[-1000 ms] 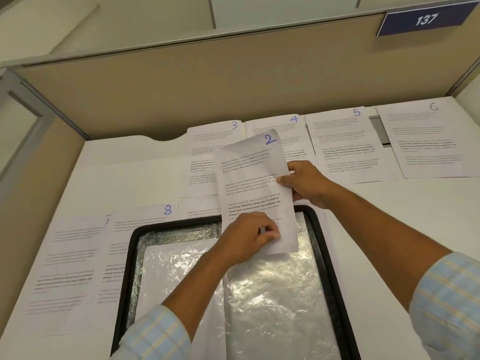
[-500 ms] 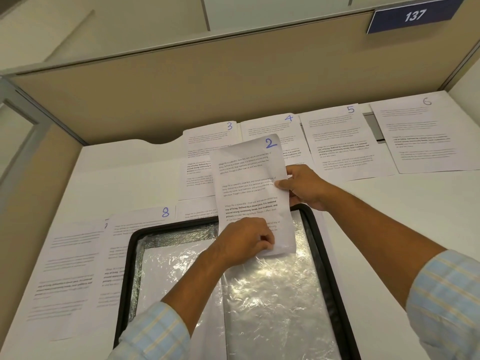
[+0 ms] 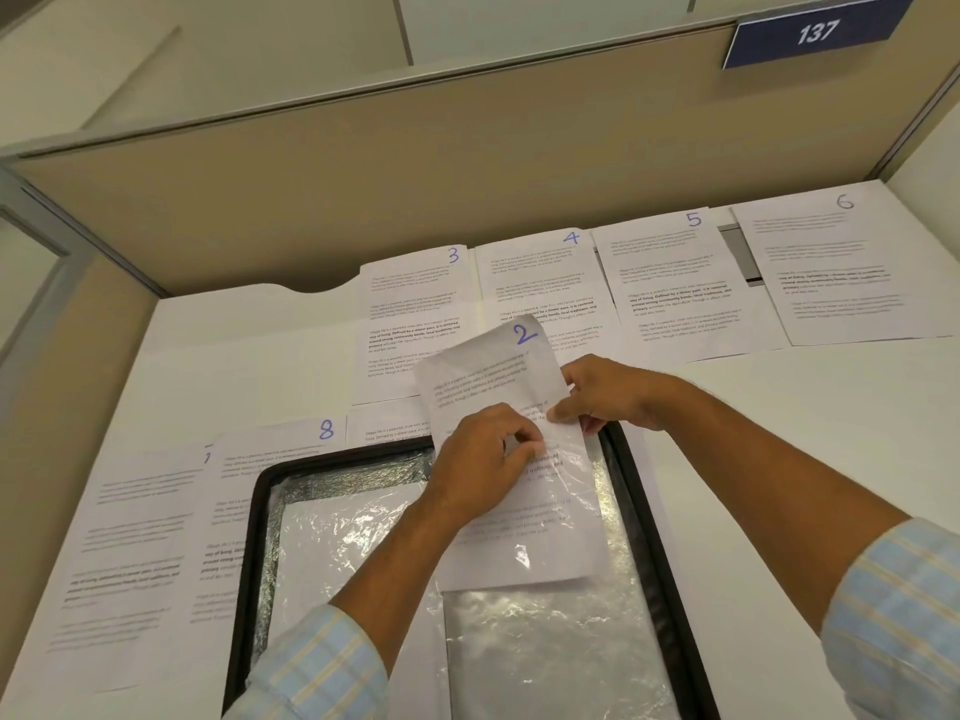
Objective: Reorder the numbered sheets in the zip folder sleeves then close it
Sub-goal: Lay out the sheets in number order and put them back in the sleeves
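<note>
Sheet 2 (image 3: 498, 376) is lower half inside the right sleeve (image 3: 545, 641) of the open folder (image 3: 649, 537), top half sticking out. Left hand (image 3: 478, 470) pinches it at the sleeve mouth, thumb to forefinger. Right hand (image 3: 613, 392) has its fingers clamped on the sheet's right edge.

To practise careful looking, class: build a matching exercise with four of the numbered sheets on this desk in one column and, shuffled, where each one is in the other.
Column A
1. sheet 2
2. sheet 3
3. sheet 6
4. sheet 8

Column B
a. right end of the far row
b. beside the left rim of the zip folder
c. pinched by the left hand and the right hand over the open folder
d. left end of the far row

Pairs: 1-c; 2-d; 3-a; 4-b
</note>
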